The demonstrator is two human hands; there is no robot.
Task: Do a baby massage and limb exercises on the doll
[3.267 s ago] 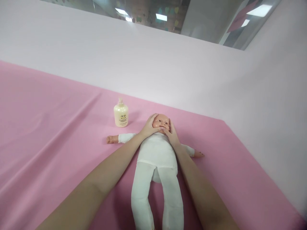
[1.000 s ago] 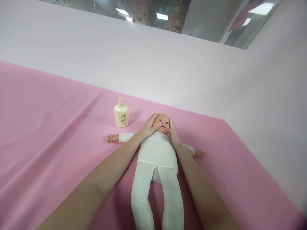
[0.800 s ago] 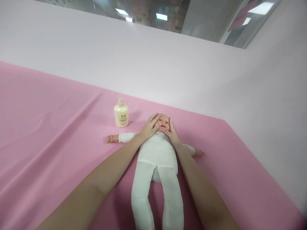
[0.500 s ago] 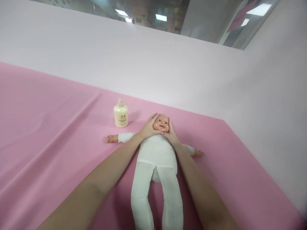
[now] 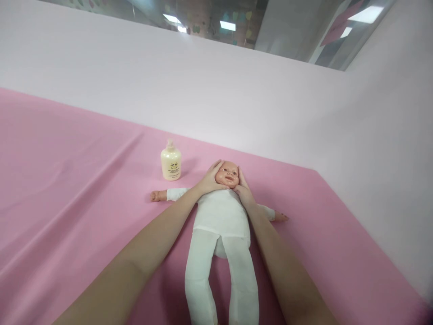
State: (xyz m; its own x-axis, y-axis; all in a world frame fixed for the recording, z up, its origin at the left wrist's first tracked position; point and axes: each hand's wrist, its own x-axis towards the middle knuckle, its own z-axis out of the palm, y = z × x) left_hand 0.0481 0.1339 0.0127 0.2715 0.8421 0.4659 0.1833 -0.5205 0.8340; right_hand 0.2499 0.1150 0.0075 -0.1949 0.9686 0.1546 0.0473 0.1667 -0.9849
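Slides thumbs off mouth vs a sec ago, out to cheeks: face bare now, so stroke reads as run outward. Cups doll (image 5: 221, 216) head btwn left hand (image 5: 209, 179) & right hand (image 5: 244, 192), fingers fairly wide, laid flat, no clench; forearms stretched fwd. Lies face-up on pink sheet (image 5: 67, 180), near lotion bottle (image 5: 171, 161).

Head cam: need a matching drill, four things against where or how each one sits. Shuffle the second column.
Column A
1. bottle
2. left hand
3. right hand
4. doll

Column B
a. lies face up on the pink sheet, arms spread
b. stands upright, apart from both hands
c. laid against the side of the doll's head nearer the bottle
d. laid against the side of the doll's head away from the bottle

Pairs: 1-b, 2-c, 3-d, 4-a
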